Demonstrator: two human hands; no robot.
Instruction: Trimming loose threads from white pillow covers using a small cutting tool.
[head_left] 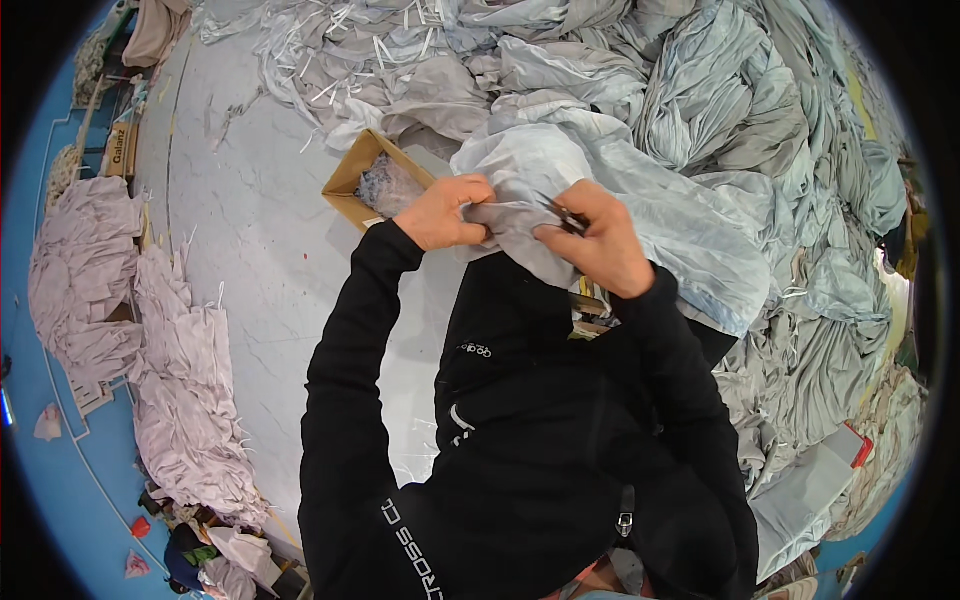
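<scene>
A pale grey-blue cloth (540, 165) lies across my lap and spreads to the right. My left hand (445, 212) is closed on a fold of it, thumb and fingers pinching the edge. My right hand (605, 240) is closed around a small dark pointed tool (570, 216) that looks like thread snips, mostly hidden by the fingers. The right thumb presses against the same cloth, and the tool's tip rests close to the fold between both hands.
An open cardboard box (345, 185) with a clear plastic bag inside stands beside my left hand. Heaps of grey cloth (720, 90) with white ties surround the far and right sides. Pinkish cloth piles (185, 390) lie at the left, along the blue floor (50, 480).
</scene>
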